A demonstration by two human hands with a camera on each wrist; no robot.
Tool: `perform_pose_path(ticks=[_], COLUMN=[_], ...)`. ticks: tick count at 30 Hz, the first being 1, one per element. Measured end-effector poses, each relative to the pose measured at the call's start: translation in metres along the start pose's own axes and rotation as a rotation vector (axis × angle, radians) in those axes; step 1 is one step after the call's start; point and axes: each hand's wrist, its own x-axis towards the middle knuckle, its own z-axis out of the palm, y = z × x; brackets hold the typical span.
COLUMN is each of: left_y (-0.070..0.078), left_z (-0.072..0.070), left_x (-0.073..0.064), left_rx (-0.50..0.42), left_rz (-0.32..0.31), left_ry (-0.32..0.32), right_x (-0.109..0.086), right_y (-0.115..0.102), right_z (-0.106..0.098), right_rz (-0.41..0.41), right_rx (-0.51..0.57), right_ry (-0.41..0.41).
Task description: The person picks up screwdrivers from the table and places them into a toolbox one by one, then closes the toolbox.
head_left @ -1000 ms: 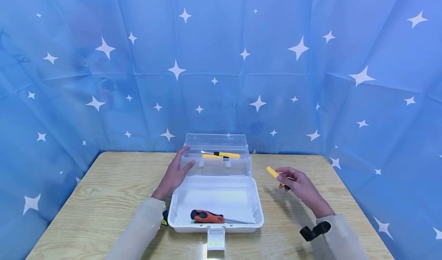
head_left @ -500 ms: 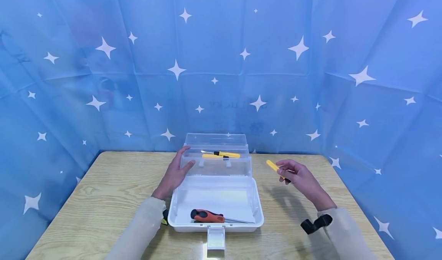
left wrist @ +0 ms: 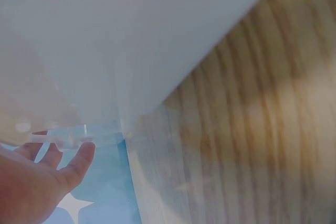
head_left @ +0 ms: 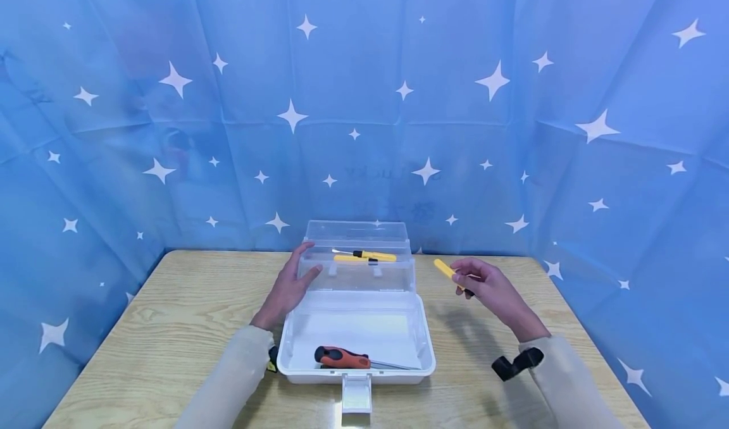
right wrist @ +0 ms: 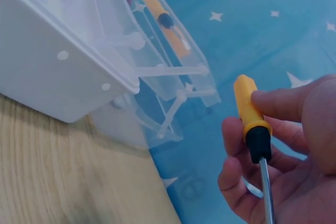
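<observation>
My right hand [head_left: 494, 293] pinches a small yellow-and-black screwdriver [right wrist: 257, 140] above the table, right of the toolbox. In the right wrist view its metal shaft points down, past the palm. My left hand [head_left: 286, 290] holds the left edge of the clear fold-out tray [head_left: 355, 280], thumb in front and fingers around the side. The white toolbox [head_left: 429, 353] stands open. Two yellow-handled screwdrivers [head_left: 378, 255] lie in the raised clear tray. Inside the box, along its front wall, lies a larger red-and-black screwdriver [head_left: 347, 357].
The toolbox's white latch [head_left: 356, 394] hangs down at the front. A black and yellow object [head_left: 272, 358] sits by the left cuff, partly hidden. The wooden table [head_left: 188, 315] reaches back to a blue curtain [head_left: 364, 100] with white stars.
My right hand has risen slightly and moved a little left toward the toolbox with the screwdriver. The left hand and the toolbox have stayed put.
</observation>
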Motion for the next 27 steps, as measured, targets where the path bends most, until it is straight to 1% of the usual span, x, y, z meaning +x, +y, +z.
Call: perform_pose_path(ticks=[3,13,20,27], left_y=[0.000,0.002,0.004,0.004], left_z=[0.000,0.000,-0.001,0.000], left_x=[0.000,-0.001,-0.003,-0.002], left_rx=[0.004,0.004,0.013,0.012], left_rz=[0.004,0.001,-0.013,-0.014], left_ry=[0.000,-0.001,0.004,0.001], right_x=[0.002,0.006,0.010,0.016], right_y=[-0.003,-0.013,-0.022,-0.026], right_z=[0.001,0.004,0.011,0.017], right_rz=[0.002,-0.032,-0.011,-0.016], right_rx=[0.005,0.017,0.004,-0.008], right_ry=[0.002,-0.010,-0.005,-0.004])
